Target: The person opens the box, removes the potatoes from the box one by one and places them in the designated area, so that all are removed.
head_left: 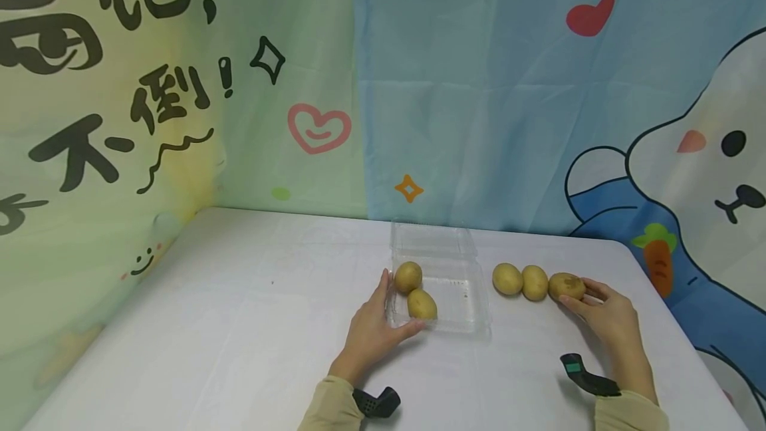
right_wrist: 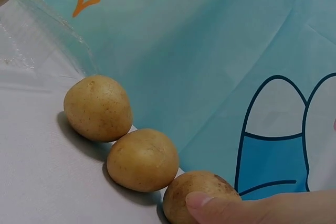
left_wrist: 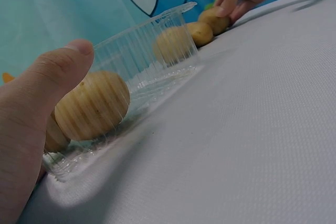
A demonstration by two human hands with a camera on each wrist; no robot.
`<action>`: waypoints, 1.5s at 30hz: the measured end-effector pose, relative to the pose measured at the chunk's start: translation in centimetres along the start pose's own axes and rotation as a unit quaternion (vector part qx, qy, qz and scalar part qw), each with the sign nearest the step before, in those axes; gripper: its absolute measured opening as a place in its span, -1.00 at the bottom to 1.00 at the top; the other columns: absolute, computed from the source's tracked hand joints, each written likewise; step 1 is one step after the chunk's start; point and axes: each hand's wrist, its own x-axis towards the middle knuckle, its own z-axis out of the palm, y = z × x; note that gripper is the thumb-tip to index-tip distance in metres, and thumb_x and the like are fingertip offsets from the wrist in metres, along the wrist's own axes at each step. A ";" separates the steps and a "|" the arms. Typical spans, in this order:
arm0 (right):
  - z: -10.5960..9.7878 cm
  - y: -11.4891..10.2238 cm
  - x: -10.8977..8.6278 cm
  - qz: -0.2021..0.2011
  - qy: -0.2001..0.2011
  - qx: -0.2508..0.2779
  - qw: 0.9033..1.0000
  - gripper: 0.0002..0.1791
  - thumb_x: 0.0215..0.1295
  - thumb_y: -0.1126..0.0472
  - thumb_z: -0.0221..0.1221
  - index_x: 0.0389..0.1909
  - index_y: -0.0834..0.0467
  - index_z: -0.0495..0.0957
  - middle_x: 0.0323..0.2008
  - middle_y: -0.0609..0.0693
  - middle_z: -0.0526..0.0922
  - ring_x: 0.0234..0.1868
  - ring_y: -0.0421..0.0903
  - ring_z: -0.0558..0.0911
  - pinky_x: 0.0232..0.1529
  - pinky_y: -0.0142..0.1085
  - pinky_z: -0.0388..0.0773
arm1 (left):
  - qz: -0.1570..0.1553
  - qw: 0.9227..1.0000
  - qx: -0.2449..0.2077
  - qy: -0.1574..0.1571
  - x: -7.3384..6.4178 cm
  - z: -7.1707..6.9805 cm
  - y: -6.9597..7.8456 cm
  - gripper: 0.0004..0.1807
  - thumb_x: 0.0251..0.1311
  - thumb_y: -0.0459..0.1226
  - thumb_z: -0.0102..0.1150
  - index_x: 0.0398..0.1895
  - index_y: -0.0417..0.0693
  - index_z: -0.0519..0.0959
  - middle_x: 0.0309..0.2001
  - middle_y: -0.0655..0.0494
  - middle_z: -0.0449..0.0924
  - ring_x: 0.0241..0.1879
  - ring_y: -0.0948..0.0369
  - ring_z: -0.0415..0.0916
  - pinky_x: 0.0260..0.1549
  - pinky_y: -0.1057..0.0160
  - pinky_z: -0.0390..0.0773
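A clear plastic box (head_left: 459,301) lies on the table with its lid (head_left: 433,242) folded back. My left hand (head_left: 372,332) holds the box at its near left corner, fingers along the left side and thumb on the front wall. Inside, at the left, sit a potato (head_left: 409,277) and, just in front of it, another potato (head_left: 422,304). To the right of the box, my right hand (head_left: 613,321) pinches the end potato (right_wrist: 181,198) of a short row between thumb and fingers. The middle potato (right_wrist: 143,160) and the left potato (right_wrist: 98,107) stand beside it.
A white cloth covers the table (head_left: 239,324). Behind it hangs a printed curtain (head_left: 449,118) that meets the table's back edge. A black wrist device (head_left: 377,402) sits at the left sleeve, and another black device (head_left: 589,378) at the right sleeve.
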 end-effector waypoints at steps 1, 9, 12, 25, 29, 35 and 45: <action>0.0 0.0 0.0 -0.006 0.000 -0.005 1.000 0.03 0.16 -0.29 0.18 0.44 0.28 0.05 0.35 0.46 0.15 0.31 0.35 0.26 0.28 0.20 0.20 | 0.000 1.000 0.000 0.000 0.0 0.0 0.0 0.22 -0.09 0.34 0.23 0.52 -0.02 -0.11 0.46 0.08 0.12 0.34 -0.03 0.27 0.21 -0.08 0.38; 0.3 -0.4 -0.2 -0.027 0.013 -0.025 0.999 -0.01 0.23 -0.28 0.10 0.44 0.30 0.01 0.34 0.44 0.16 0.28 0.34 0.29 0.26 0.16 0.27 | -0.004 1.000 0.002 -0.002 0.0 0.0 0.0 0.23 -0.10 0.35 0.22 0.52 -0.03 -0.11 0.46 0.09 0.12 0.35 0.00 0.26 0.22 -0.05 0.38; 0.9 -0.6 -0.3 -0.030 0.043 -0.024 0.998 -0.02 0.22 -0.28 0.11 0.42 0.32 0.07 0.33 0.43 0.21 0.27 0.36 0.28 0.26 0.19 0.25 | -0.005 1.000 0.001 -0.001 0.0 -0.1 0.0 0.23 -0.10 0.35 0.22 0.52 -0.02 -0.11 0.46 0.09 0.12 0.35 0.00 0.26 0.22 -0.04 0.38; 0.8 0.0 -0.2 -0.039 0.038 -0.008 0.998 0.02 0.18 -0.36 0.09 0.43 0.26 0.08 0.34 0.41 0.21 0.31 0.37 0.26 0.27 0.21 0.21 | 0.000 1.000 -0.003 0.002 0.0 0.0 0.0 0.23 -0.11 0.35 0.24 0.52 -0.03 -0.10 0.46 0.08 0.13 0.35 0.00 0.27 0.22 -0.05 0.37; 0.2 0.3 -0.2 -0.065 0.003 -0.014 0.998 -0.05 0.26 -0.30 0.05 0.43 0.28 0.06 0.36 0.42 0.15 0.32 0.40 0.22 0.25 0.22 0.22 | 0.002 1.000 -0.003 0.003 0.0 0.0 0.0 0.23 -0.11 0.34 0.24 0.52 -0.03 -0.11 0.45 0.08 0.13 0.35 0.00 0.27 0.22 -0.05 0.38; -0.3 0.8 -0.1 -0.088 -0.018 -0.027 0.996 -0.14 0.31 -0.19 0.08 0.42 0.29 0.10 0.35 0.45 0.15 0.31 0.43 0.20 0.23 0.26 0.20 | 0.005 1.000 0.002 0.006 0.0 0.1 0.0 0.23 -0.11 0.35 0.23 0.52 -0.05 -0.09 0.45 0.07 0.14 0.35 0.01 0.26 0.23 -0.04 0.37; -0.5 1.0 -0.1 -0.112 -0.043 -0.013 0.993 -0.11 0.33 -0.23 0.03 0.44 0.28 0.02 0.37 0.43 0.12 0.34 0.43 0.16 0.24 0.26 0.19 | -0.001 1.000 0.004 0.002 0.0 0.0 0.1 0.23 -0.10 0.35 0.22 0.52 -0.04 -0.10 0.45 0.06 0.13 0.35 -0.01 0.26 0.23 -0.05 0.37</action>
